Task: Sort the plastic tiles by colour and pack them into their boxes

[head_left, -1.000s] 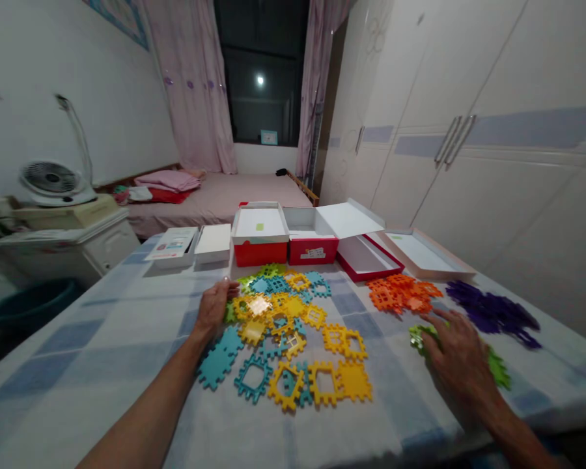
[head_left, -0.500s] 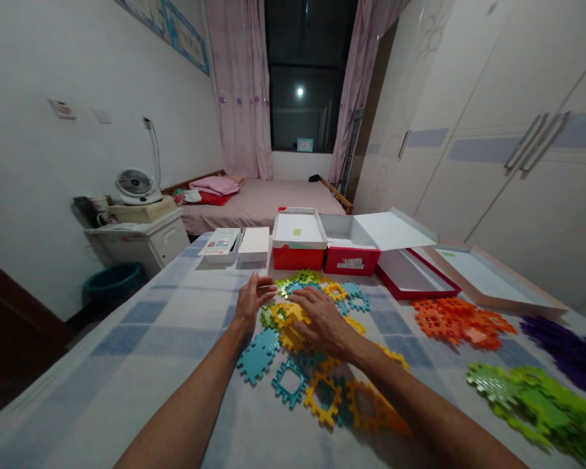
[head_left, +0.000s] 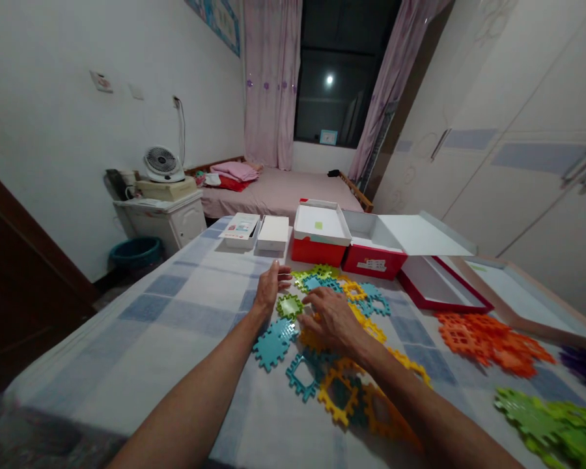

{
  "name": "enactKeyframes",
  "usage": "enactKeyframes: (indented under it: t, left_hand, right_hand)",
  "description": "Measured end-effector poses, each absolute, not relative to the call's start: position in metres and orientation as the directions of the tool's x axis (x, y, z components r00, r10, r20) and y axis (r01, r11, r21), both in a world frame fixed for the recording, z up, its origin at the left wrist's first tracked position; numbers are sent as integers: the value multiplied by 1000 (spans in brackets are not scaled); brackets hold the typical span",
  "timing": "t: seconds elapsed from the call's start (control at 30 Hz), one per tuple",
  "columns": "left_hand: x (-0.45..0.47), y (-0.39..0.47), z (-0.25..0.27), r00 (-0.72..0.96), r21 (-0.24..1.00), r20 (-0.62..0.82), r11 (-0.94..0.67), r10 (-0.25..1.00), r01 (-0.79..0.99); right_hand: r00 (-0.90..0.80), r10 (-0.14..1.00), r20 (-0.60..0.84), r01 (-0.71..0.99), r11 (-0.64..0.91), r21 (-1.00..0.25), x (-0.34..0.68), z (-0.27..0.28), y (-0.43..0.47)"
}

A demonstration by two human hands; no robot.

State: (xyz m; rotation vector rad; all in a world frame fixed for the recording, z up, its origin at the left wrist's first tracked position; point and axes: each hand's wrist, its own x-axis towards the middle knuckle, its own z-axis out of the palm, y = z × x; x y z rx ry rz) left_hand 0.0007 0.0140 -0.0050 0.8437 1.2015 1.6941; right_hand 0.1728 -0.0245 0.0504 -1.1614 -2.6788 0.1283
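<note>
My left hand (head_left: 271, 286) hovers at the left side of the pile, fingers extended to the right, holding nothing. Just right of it lies a lime-green toothed interlocking piece (head_left: 290, 306). My right hand (head_left: 336, 318) is curled over yellow toothed interlocking pieces (head_left: 313, 339), which its palm and fingers partly hide. Nearer to me are a solid teal piece (head_left: 275, 344), a teal frame piece (head_left: 293, 378) and a yellow frame piece (head_left: 329, 398). More teal, green and yellow pieces spread beyond my hands; my right forearm covers some.
Along the table's far side stand two small white boxes (head_left: 273, 233), a red-and-white box (head_left: 320, 250), an opened red box (head_left: 376, 259) and shallow lids (head_left: 449, 286). To the right lie orange (head_left: 491, 339), purple (head_left: 583, 366) and green piles (head_left: 551, 420). A checked cloth (head_left: 176, 332) covers the table.
My right hand has drawn yellow pieces away from my left hand, uncovering the lime-green piece. My left hand stays beside the pile. The view has turned slightly left.
</note>
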Motion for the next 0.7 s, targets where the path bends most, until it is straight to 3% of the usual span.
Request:
enactKeyframes:
  t: [0.33,0.53,0.7]
  left_hand:
    - [0,14,-4,-387,968,56,-145,920,-204]
    - [1,11,-3,-382,977,69,-140,922,-160]
    - [3,9,-1,-363,984,75,-128,929,-123]
  right_hand:
    - [-677,719,156,730,684,17,130,33,-19]
    - [-532,819,217,796,571,-201,151,44,4]
    - [-429,867,252,853,481,-202,165,48,30]
